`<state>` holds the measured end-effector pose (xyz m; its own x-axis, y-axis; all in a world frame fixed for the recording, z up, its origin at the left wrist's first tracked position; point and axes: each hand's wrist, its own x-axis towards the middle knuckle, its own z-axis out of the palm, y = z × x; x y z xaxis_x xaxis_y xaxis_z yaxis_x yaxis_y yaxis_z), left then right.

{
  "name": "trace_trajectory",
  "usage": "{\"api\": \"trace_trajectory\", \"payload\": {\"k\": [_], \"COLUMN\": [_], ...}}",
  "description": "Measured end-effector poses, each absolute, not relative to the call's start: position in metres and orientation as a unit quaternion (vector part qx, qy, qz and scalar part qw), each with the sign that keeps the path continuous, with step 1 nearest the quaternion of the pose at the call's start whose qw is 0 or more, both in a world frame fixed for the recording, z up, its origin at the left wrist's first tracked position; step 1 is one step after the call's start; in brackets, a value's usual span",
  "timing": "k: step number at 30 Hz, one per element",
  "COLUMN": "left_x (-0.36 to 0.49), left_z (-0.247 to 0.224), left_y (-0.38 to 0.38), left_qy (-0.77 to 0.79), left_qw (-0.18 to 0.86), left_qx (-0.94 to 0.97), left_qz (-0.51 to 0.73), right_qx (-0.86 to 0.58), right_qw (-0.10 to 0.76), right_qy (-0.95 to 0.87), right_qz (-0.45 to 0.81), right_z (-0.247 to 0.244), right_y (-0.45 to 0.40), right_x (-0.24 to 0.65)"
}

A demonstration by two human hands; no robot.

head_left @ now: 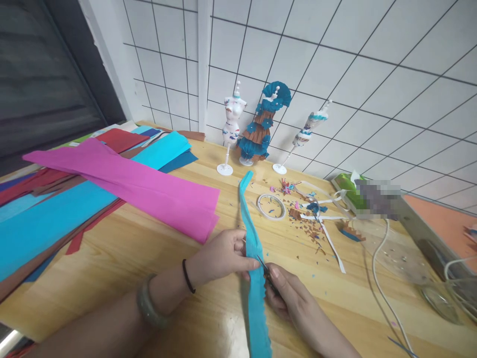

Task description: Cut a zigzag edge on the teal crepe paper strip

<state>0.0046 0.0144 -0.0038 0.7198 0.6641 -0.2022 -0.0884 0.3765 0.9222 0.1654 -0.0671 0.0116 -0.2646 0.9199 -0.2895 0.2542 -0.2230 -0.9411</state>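
Observation:
A long strip of turquoise crepe paper runs up the middle of the view, its right edge notched in small scallops below the blades. My left hand pinches the strip from the left side, thumb on top and fingers partly behind it. In my right hand is a small pair of dark-handled scissors, the blade tips meeting the strip's right edge beside my left thumb. Most of the scissor handles are covered by my fingers. The strip's far end narrows and folds near the mannequin stands.
Crepe paper sheets, including a magenta one, are piled at left. Two white mini mannequins flank one in a blue-and-brown paper dress. A tape roll, paper scraps, a white cable and a glass dish lie right.

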Motion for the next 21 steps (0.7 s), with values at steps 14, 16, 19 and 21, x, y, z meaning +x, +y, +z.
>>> {"api": "trace_trajectory", "payload": {"k": [14, 16, 19, 21], "left_x": [0.0031, 0.0027, 0.0019, 0.0016], "left_z": [-0.0045, -0.0049, -0.0049, -0.0046], "left_y": [0.0168, 0.0171, 0.0173, 0.0173], "left_qy": [0.279, 0.276, 0.277, 0.283], "left_qw": [0.792, 0.794, 0.794, 0.792], "left_qx": [0.496, 0.493, 0.492, 0.492], "left_qz": [0.223, 0.225, 0.224, 0.222], "right_qx": [-0.539, -0.536, -0.535, -0.538], "right_qw": [0.273, 0.272, 0.274, 0.279], "right_qy": [-0.563, -0.566, -0.564, -0.564], "right_qz": [0.563, 0.565, 0.566, 0.561], "right_z": [0.0120, 0.0134, 0.0141, 0.0135], "right_y": [-0.0693, -0.0692, -0.0692, -0.0690], "right_x": [0.1669, 0.1662, 0.1652, 0.1645]}}
